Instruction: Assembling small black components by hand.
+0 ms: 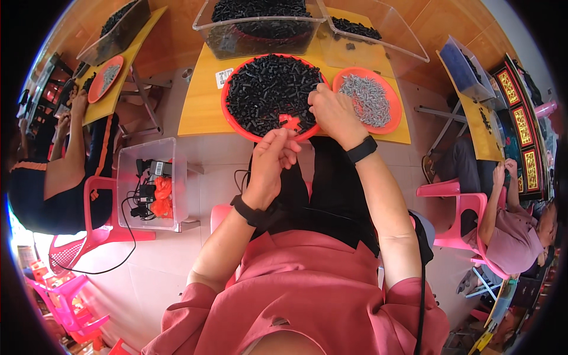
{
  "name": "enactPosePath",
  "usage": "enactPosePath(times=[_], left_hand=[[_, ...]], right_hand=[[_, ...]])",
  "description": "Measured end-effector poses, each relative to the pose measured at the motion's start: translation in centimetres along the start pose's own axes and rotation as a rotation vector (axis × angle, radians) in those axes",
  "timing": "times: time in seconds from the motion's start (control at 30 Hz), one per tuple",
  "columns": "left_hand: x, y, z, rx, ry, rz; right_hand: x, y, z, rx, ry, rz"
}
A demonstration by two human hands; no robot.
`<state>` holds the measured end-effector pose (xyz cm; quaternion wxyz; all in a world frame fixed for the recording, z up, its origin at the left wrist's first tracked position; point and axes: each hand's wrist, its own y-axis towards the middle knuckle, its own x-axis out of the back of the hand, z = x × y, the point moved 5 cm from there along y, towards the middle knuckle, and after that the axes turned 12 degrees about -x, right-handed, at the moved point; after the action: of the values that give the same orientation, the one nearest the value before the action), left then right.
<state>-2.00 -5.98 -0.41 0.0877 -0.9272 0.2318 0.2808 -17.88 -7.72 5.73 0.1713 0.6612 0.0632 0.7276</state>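
A round red basin (225, 112) full of small black tube-like pieces (266, 89) stands in front of me on a yellow table. Some of its red bottom shows near the front. At its front rim is my left hand (269, 163), thumb and forefinger pinched together and the other fingers curled. My right hand (338, 115) is over the basin's right rim, its fingers closed in a pinch. Whatever either hand grips is too small or hidden to make out. Right of it lies an orange-red plate (393, 121) of small grey screw-like pieces (365, 99).
Behind the basin stand clear plastic bins (222, 44) with more black pieces. A clear box (127, 204) with power adapters and an orange bag stands on the left. People sit at yellow side tables (482, 127) on both sides, on pink chairs (105, 222).
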Motion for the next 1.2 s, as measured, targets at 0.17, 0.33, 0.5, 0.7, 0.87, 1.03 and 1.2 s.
enactPosePath(times=[0.17,0.33,0.5,0.7,0.87,1.03,1.2], left_hand=[[0.4,0.1,-0.4,-0.069,-0.021,-0.070],[-0.5,0.2,-1.5,-0.090,-0.006,-0.134],[0.7,0.6,-1.0,-0.092,-0.089,-0.157],[0.8,0.5,-1.3,-0.134,-0.165,-0.179],[0.8,0.5,-1.3,-0.131,-0.203,-0.179],[1.0,0.6,-1.3,-0.124,-0.227,-0.187],[1.1,0.6,-1.3,-0.124,-0.254,-0.197]], right_hand=[[-0.4,0.0,-0.3,-0.068,0.069,0.011],[2.6,-1.3,1.1,-0.187,0.671,0.170],[2.9,-2.3,4.3,-0.013,0.674,0.204],[2.3,-1.7,2.3,-0.232,0.875,0.263],[0.6,-1.5,1.9,-0.047,0.291,0.250],[-0.7,-0.5,2.4,-0.003,0.130,0.199],[-0.5,-0.7,2.0,0.011,0.254,0.171]])
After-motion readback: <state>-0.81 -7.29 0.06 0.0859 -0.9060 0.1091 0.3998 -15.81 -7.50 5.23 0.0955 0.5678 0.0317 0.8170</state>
